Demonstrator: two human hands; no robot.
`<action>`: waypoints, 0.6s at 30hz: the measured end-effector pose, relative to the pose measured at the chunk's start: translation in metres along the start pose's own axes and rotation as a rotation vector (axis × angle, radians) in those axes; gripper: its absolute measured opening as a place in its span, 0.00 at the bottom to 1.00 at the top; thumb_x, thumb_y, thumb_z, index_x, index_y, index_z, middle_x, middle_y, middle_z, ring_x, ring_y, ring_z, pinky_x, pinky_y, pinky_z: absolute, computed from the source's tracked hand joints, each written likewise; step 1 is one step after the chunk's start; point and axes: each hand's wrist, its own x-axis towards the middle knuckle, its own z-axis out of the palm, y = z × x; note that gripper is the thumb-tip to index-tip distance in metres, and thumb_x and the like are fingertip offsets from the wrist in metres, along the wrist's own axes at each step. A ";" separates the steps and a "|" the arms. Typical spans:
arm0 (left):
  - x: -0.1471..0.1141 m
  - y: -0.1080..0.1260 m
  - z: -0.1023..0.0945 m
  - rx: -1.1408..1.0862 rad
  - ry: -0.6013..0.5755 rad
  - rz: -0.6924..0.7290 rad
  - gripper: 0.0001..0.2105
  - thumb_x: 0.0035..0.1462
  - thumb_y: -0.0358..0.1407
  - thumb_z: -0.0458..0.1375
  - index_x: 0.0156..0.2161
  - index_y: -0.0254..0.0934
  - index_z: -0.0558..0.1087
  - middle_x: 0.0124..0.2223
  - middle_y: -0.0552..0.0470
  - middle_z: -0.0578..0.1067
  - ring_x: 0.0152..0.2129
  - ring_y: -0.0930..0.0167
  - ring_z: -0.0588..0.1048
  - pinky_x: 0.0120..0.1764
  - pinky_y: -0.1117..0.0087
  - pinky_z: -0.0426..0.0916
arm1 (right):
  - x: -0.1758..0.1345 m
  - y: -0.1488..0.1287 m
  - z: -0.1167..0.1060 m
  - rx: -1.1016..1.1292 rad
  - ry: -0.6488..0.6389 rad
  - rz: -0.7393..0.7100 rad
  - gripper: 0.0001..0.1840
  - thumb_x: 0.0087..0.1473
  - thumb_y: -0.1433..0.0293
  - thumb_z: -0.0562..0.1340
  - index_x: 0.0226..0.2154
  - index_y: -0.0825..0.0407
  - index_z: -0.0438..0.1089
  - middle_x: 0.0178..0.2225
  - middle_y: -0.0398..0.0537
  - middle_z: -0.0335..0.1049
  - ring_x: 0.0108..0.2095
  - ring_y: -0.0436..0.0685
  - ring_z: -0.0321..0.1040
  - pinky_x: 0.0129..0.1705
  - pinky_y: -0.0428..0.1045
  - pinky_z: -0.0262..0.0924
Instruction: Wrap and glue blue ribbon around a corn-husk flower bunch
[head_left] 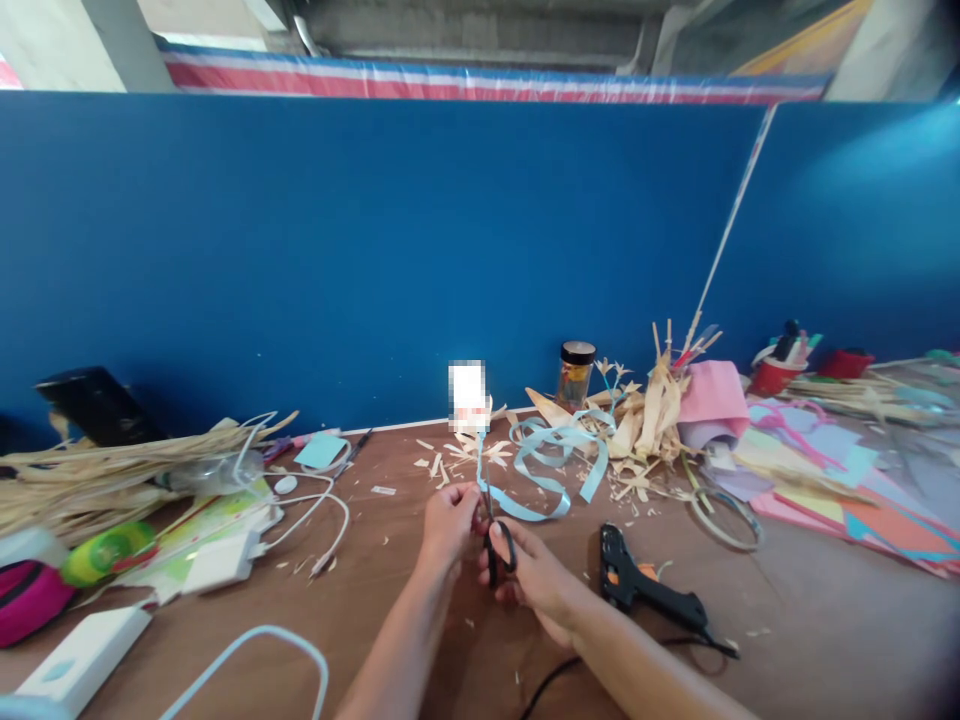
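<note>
My left hand (pixel 452 520) pinches a narrow light blue ribbon (pixel 555 505) near the middle of the table. The ribbon runs off to the right in loose curls. In my right hand (pixel 529 570) is a pair of black-handled scissors (pixel 501 550), with blades pointing up and away beside the ribbon. The blades are thin and partly blurred, so I cannot tell how far apart they are. Just beyond my hands, a light blue stem rises to a spot that is pixelated. Pale dried husk pieces (pixel 450 460) lie scattered around its base.
A black glue gun (pixel 645 585) lies right of my hands, its cord trailing toward me. Behind stand a black-lidded jar (pixel 576 375) and a dried husk bundle (pixel 652 410). Coloured papers (pixel 862 500) spread at right. White cables (pixel 330 500) and a power bank (pixel 221 562) lie left.
</note>
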 end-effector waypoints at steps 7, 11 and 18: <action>-0.001 -0.006 0.002 -0.033 -0.016 -0.014 0.11 0.41 0.38 0.57 0.16 0.34 0.64 0.13 0.59 0.61 0.10 0.80 0.58 0.15 0.78 0.52 | 0.004 0.009 0.000 -0.047 0.029 -0.097 0.19 0.49 0.53 0.55 0.36 0.51 0.63 0.23 0.39 0.62 0.22 0.45 0.60 0.20 0.40 0.49; -0.002 -0.008 0.005 -0.038 0.000 -0.018 0.11 0.41 0.37 0.56 0.15 0.34 0.62 0.13 0.60 0.61 0.10 0.81 0.57 0.15 0.79 0.50 | 0.006 0.010 0.001 -0.071 0.054 -0.123 0.20 0.48 0.52 0.55 0.34 0.52 0.63 0.21 0.39 0.60 0.20 0.45 0.58 0.18 0.39 0.47; -0.003 -0.008 0.007 -0.029 0.020 -0.032 0.12 0.41 0.38 0.57 0.15 0.34 0.63 0.13 0.59 0.62 0.11 0.80 0.57 0.16 0.78 0.49 | 0.006 0.012 0.001 -0.107 0.075 -0.158 0.20 0.47 0.51 0.54 0.30 0.52 0.61 0.19 0.37 0.58 0.18 0.44 0.56 0.16 0.39 0.44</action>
